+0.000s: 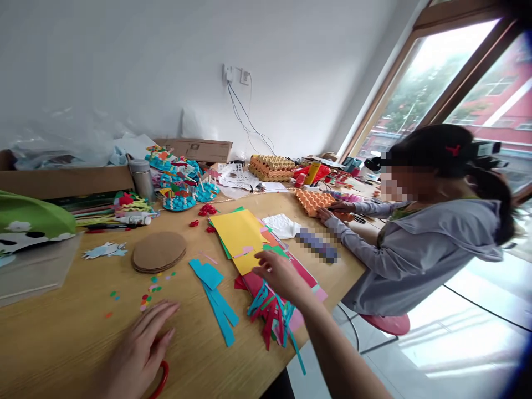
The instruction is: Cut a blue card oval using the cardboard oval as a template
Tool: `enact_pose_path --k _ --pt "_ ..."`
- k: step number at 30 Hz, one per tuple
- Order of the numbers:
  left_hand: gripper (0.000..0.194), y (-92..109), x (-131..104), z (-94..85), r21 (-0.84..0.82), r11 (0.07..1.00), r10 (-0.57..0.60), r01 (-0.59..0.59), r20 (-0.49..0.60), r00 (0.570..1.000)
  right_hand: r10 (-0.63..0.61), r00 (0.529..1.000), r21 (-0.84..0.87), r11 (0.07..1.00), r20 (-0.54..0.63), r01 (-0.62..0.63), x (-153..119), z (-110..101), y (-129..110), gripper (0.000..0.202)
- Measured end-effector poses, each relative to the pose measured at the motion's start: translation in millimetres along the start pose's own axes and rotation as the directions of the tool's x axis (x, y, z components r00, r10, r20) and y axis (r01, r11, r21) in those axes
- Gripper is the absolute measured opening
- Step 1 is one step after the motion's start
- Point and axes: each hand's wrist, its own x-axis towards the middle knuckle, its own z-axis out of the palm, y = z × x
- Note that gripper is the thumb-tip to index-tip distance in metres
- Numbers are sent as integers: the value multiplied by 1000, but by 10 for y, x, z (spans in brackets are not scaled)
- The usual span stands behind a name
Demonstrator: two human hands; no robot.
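Note:
My left hand (143, 346) lies low over the wooden table with its fingers stretched out, holding nothing. Beside its thumb shows a red loop-shaped handle (161, 381); the rest of that tool is hidden. My right hand (280, 275) hovers at the lower edge of a yellow paper sheet (236, 233), fingers loosely bent and apart, with nothing visible in them. A small pink paper scrap (243, 252) lies on the yellow sheet. Under my right wrist is a bunch of red and blue paper strips (272, 316). Blue paper pieces (214, 293) lie between my hands.
Stacked cardboard discs (158, 250) and scattered paper dots (153, 288) lie beyond my left hand. Markers (124, 223), a steel flask (142, 180) and blue paper crafts (178, 185) stand farther back. At right, a seated person (419, 238) touches an orange egg tray (311, 202).

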Motion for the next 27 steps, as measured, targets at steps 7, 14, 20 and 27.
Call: enact_pose_path --k 7,14,20,27 --pt "39 207 73 32 -41 994 107 -106 40 993 202 948 -67 972 -246 -225 -948 263 768 49" --pt "45 334 72 165 -22 977 211 -210 133 968 286 909 -107 938 -303 -330 -1054 907 375 65" --pt "44 311 69 126 -38 960 278 -277 20 960 285 927 -116 940 -246 -320 -852 907 136 68" --pt "38 305 49 98 -21 961 275 -275 -24 961 208 944 -157 955 -255 -252 -676 1085 -46 65"
